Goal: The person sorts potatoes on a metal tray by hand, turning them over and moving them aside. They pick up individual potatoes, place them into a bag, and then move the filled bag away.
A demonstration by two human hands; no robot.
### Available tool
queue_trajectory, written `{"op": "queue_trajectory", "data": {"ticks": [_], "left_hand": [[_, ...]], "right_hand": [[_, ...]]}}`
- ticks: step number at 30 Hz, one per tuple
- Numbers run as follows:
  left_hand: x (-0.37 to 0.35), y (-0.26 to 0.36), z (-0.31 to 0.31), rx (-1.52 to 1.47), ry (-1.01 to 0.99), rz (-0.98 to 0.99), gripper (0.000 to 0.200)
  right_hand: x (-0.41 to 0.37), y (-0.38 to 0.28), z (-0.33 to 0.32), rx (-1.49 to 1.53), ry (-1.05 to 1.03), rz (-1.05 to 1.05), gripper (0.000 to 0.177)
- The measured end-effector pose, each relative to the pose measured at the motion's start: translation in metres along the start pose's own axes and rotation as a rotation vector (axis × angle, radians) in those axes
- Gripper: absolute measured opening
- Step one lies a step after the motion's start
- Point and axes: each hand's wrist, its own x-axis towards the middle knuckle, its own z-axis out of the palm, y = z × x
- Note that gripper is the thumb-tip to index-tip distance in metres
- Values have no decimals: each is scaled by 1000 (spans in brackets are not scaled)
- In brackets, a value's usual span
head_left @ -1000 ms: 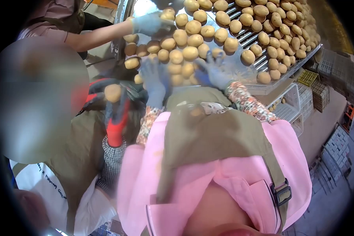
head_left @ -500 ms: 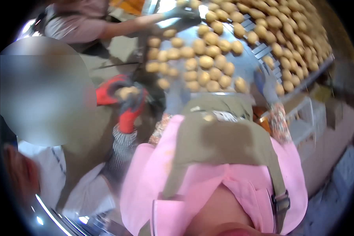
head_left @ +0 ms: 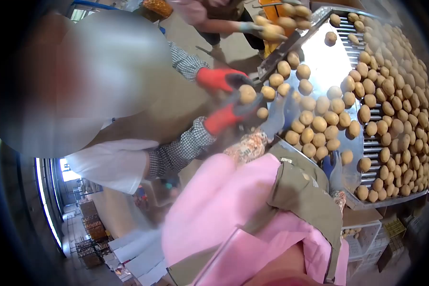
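Note:
Potatoes [head_left: 320,124] lie loose in a group on a shiny metal sorting table [head_left: 321,71]. My left hand [head_left: 282,113], in a grey and blue glove below a flowered sleeve, reaches over the table's left edge. Its fingers are stretched out beside the potatoes at the group's left side. My right hand [head_left: 335,170], gloved alike, is at the near edge of the table with its fingers extended. A single potato [head_left: 347,156] lies just right of its fingertips. Neither hand has a potato in its grasp that I can see.
A co-worker's red-gloved hands [head_left: 224,117] hold a potato [head_left: 247,94] at the table's left corner. Another person's hand [head_left: 252,29] is by several potatoes at the far side. Many potatoes crowd the roller bars [head_left: 371,157] on the right. White crates [head_left: 367,238] stand below.
The view has turned, with the table now farther right. My right hand has left the roller side for the near edge. The co-worker's red gloves have come up to the table corner.

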Motion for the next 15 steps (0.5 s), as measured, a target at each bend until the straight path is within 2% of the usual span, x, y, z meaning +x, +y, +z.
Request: {"op": "queue_trajectory", "data": {"ticks": [1,2,4,6,7,8,9,10,13,14,15], "left_hand": [[1,7,3,217,-33,209,50],[8,13,10,99,37,248,48],[11,53,23,-17,108,299,49],[-5,124,31,-647,-254,-130,57],[-8,131,41,-653,-241,-140,57],[-7,135,49,-305,-34,-5,62],[-2,140,51,50,169,133,68],[8,139,42,-3,232,87,66],[132,-2,-82,-843,-15,388,52],[102,54,-49,-612,68,276,51],[74,83,-32,-422,96,175,50]], "right_hand": [[-3,-17,-17,146,-145,96,40],[5,33,2,45,-20,-95,36],[11,53,0,-59,11,-171,34],[14,53,-2,-164,32,-248,33],[12,48,-6,-43,-7,-205,33],[11,45,-8,78,-44,-163,33],[13,51,-8,77,-53,-167,33],[16,63,-7,42,-57,-167,33],[21,80,19,26,-48,-186,34],[16,90,16,30,-22,-195,36],[12,72,3,136,-72,-124,37]]}}
